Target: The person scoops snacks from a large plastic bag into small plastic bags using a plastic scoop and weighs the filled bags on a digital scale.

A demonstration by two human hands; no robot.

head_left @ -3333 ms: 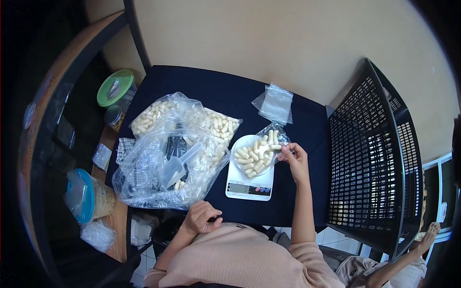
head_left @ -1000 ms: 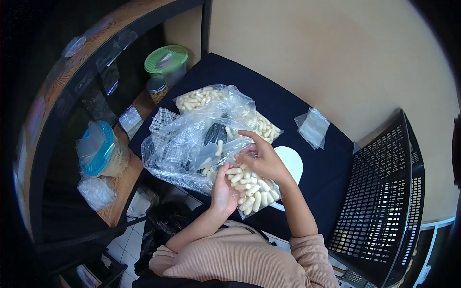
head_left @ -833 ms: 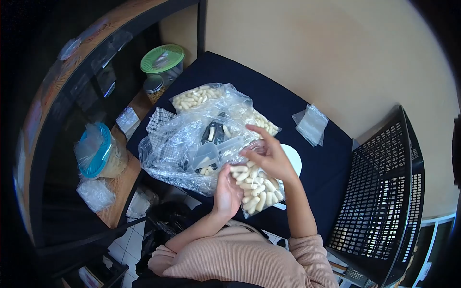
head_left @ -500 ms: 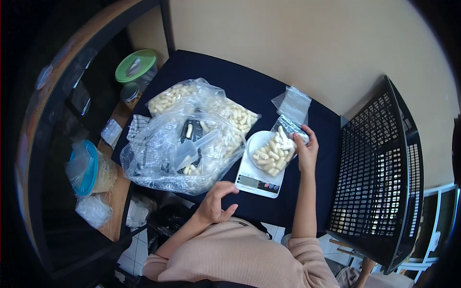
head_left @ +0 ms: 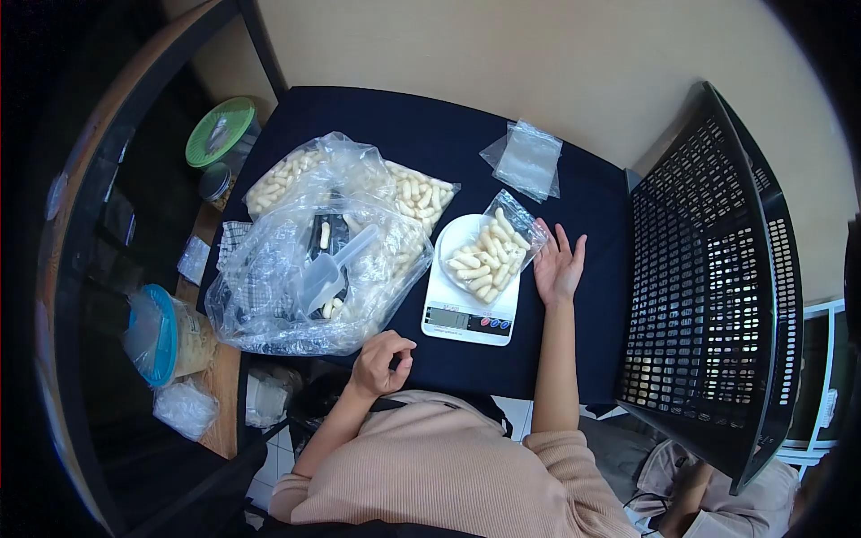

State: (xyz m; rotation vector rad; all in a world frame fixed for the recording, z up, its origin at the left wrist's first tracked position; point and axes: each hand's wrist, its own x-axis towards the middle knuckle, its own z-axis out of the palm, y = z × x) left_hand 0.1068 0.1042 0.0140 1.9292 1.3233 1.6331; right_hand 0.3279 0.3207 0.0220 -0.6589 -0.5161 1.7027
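Observation:
A small clear bag of pale, finger-shaped pieces (head_left: pixel 489 264) rests on the white digital kitchen scale (head_left: pixel 468 327), its loose mouth leaning toward the back right. Beside that mouth lies my right hand (head_left: pixel 558 269), palm up with the fingers spread, holding nothing; its fingertips are close to the plastic, and I cannot tell if they touch. My left hand (head_left: pixel 381 366) hovers at the table's front edge, fingers curled in and nothing visible in them. To the left, a large open plastic bag (head_left: pixel 260 296) holds more pieces and a clear scoop (head_left: pixel 334 271).
Flat empty plastic bags (head_left: pixel 529 160) lie at the back right. A tall black plastic crate (head_left: pixel 700 296) stands along the right side. Tubs with a green lid (head_left: pixel 220 133) and a blue lid (head_left: pixel 154 336) sit on the left shelf. Another person (head_left: pixel 717 502) is at the lower right.
My right hand has let go of the small bag's mouth and turned palm up. My left hand has drawn back from the scale and curled further. The view has shifted slightly.

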